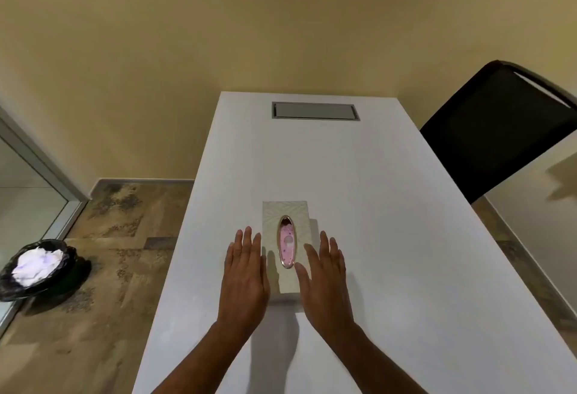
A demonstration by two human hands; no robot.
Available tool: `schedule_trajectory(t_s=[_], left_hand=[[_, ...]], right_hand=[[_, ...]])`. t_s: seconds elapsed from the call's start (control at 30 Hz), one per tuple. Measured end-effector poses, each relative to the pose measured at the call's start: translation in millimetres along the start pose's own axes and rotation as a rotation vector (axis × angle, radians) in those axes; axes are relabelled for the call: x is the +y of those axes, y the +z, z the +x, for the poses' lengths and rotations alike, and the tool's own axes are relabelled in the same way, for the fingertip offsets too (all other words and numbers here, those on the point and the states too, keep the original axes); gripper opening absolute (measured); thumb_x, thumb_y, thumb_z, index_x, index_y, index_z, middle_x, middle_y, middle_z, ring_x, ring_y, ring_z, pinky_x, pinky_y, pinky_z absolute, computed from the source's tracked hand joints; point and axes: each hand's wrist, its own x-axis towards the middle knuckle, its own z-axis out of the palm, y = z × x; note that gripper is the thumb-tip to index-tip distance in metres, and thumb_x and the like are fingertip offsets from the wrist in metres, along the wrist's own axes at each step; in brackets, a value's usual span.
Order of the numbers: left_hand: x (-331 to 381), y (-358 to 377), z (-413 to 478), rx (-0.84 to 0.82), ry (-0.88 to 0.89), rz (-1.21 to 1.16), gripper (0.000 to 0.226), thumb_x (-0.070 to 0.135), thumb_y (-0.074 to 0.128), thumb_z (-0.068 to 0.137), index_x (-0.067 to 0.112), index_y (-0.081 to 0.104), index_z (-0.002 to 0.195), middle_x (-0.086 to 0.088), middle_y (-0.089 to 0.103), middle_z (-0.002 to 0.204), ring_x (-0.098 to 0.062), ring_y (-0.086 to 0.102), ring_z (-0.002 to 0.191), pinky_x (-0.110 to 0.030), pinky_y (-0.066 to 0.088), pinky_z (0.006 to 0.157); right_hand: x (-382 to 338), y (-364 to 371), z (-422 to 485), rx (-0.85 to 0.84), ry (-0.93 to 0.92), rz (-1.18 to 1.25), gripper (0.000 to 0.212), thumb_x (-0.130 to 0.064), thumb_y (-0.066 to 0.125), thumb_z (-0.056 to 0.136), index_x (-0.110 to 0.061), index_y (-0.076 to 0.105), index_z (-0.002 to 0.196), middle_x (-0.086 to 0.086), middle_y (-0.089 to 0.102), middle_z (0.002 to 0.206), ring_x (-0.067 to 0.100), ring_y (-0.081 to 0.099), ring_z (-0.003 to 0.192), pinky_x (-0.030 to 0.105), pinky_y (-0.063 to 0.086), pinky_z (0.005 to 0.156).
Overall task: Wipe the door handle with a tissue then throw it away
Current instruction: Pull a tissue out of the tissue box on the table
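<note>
A cream tissue box (286,210) with a gold-rimmed oval slot lies lengthwise on the white table (374,206); pink packaging shows through the slot. My left hand (244,275) hovers flat just left of the box, fingers apart, holding nothing. My right hand (326,281) is flat at the box's right side, its thumb over the box's near corner, also empty. A bin (40,268) lined with a black bag and holding crumpled white tissues stands on the floor at the left. No door handle is in view.
A black chair (499,131) stands at the table's far right. A grey cable hatch (315,110) is set in the table's far end. A glass panel with a metal frame (46,175) runs along the left, beside the bin.
</note>
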Motion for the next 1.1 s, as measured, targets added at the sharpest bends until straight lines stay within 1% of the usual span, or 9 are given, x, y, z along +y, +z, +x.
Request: schedule_trajectory(t_s=[0.13, 0.33, 0.4, 0.47, 0.63, 0.7, 0.8, 0.93, 1.1], left_hand=[[-9, 22, 10, -0.017, 0.003, -0.024, 0.097, 0.07, -0.007, 0.099, 0.007, 0.039, 0.156, -0.01, 0.025, 0.167, -0.029, 0.015, 0.158, -0.048, 0.017, 0.129], [-19, 49, 29, -0.028, 0.034, -0.045, 0.083, 0.053, -0.002, 0.105, 0.002, 0.042, 0.153, -0.016, 0.033, 0.163, -0.035, 0.023, 0.155, -0.051, 0.02, 0.126], [-21, 57, 34, -0.033, 0.032, -0.046, 0.062, 0.038, 0.017, 0.108, 0.003, 0.039, 0.154, -0.013, 0.029, 0.164, -0.033, 0.019, 0.156, -0.047, 0.015, 0.128], [-26, 63, 37, -0.042, 0.035, -0.043, 0.058, 0.031, 0.028, 0.104, 0.008, 0.033, 0.158, -0.006, 0.02, 0.166, -0.025, 0.01, 0.158, -0.038, 0.007, 0.129], [-33, 71, 38, -0.048, 0.033, -0.037, 0.06, 0.037, 0.026, 0.104, 0.017, 0.023, 0.16, 0.004, 0.006, 0.166, -0.013, -0.004, 0.157, -0.029, -0.003, 0.129], [-33, 73, 38, -0.044, 0.032, -0.019, 0.06, 0.036, 0.025, 0.104, 0.017, 0.022, 0.16, 0.004, 0.006, 0.166, -0.012, -0.005, 0.157, -0.027, -0.004, 0.128], [-33, 74, 37, -0.06, 0.027, -0.011, 0.06, 0.036, 0.024, 0.104, 0.017, 0.02, 0.161, 0.003, 0.003, 0.167, -0.012, -0.007, 0.156, -0.026, -0.006, 0.128], [-33, 75, 38, -0.091, 0.005, -0.015, 0.061, 0.041, 0.019, 0.102, 0.021, 0.01, 0.16, 0.003, -0.001, 0.169, -0.01, -0.011, 0.156, -0.025, -0.01, 0.128], [-33, 77, 38, -0.067, -0.003, -0.023, 0.06, 0.039, 0.023, 0.103, 0.021, 0.014, 0.159, 0.003, 0.003, 0.168, -0.014, -0.001, 0.159, -0.032, -0.002, 0.131]], right_hand=[[6, 25, 16, -0.003, 0.068, 0.052, 0.038, -0.03, 0.055, 0.102, -0.018, 0.06, 0.138, 0.013, 0.029, 0.163, 0.032, 0.02, 0.153, 0.051, 0.027, 0.122], [10, 55, 34, 0.021, 0.089, 0.056, 0.032, -0.025, 0.061, 0.099, -0.025, 0.067, 0.13, 0.015, 0.035, 0.16, 0.035, 0.026, 0.152, 0.044, 0.019, 0.12], [10, 60, 39, 0.014, 0.085, 0.058, 0.031, -0.028, 0.057, 0.1, -0.026, 0.066, 0.13, 0.014, 0.033, 0.162, 0.034, 0.023, 0.153, 0.045, 0.02, 0.122], [9, 62, 46, -0.004, 0.081, 0.047, 0.031, -0.029, 0.059, 0.099, -0.026, 0.067, 0.129, 0.013, 0.031, 0.163, 0.034, 0.021, 0.153, 0.046, 0.021, 0.122], [3, 61, 60, -0.017, 0.032, -0.054, 0.027, -0.027, 0.075, 0.088, -0.02, 0.075, 0.113, 0.019, 0.039, 0.157, 0.04, 0.028, 0.15, 0.056, 0.032, 0.118], [2, 59, 65, -0.049, 0.021, -0.086, 0.024, -0.029, 0.073, 0.089, -0.021, 0.075, 0.112, 0.017, 0.036, 0.16, 0.038, 0.024, 0.152, 0.055, 0.027, 0.121], [1, 58, 71, -0.12, 0.031, -0.117, 0.032, -0.04, 0.06, 0.096, -0.023, 0.07, 0.121, 0.011, 0.023, 0.166, 0.032, 0.01, 0.156, 0.05, 0.012, 0.126], [-2, 53, 81, -0.234, 0.067, -0.184, 0.055, -0.053, 0.045, 0.099, -0.025, 0.049, 0.146, 0.006, 0.01, 0.169, 0.029, -0.002, 0.157, 0.046, -0.004, 0.126], [-3, 52, 86, -0.304, 0.107, -0.223, 0.067, -0.06, 0.035, 0.098, -0.026, 0.031, 0.156, 0.003, 0.005, 0.17, 0.026, -0.005, 0.157, 0.045, -0.006, 0.126]])
